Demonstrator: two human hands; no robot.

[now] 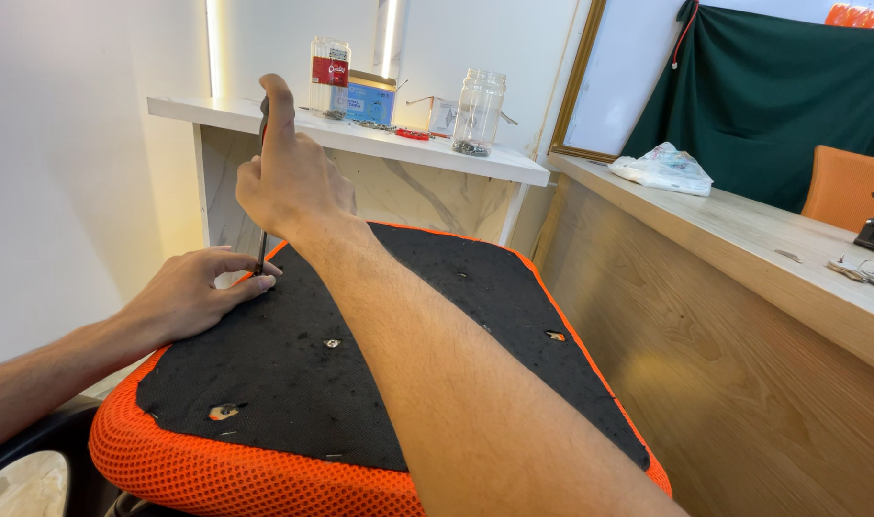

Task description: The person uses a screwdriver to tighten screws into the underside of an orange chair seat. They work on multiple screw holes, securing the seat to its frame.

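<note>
An orange mesh chair seat (pixel 217 469) lies upside down, its black fabric underside (pixel 408 325) facing up with several bolt holes. My right hand (pixel 289 177) is shut around the handle of a screwdriver (pixel 262 230), held upright with its tip at the seat's far left corner. My left hand (pixel 198 292) rests flat on that corner, its fingertips pinched around the screwdriver's tip. Whatever sits under the tip is hidden by the fingers.
A white marble-look shelf (pixel 360 142) behind the seat carries two clear plastic jars (pixel 479 110) and small boxes. A wooden counter (pixel 743 239) runs along the right with a white plastic bag (pixel 662 168), keys and an orange chair back (pixel 849 187). Dark green cloth hangs behind.
</note>
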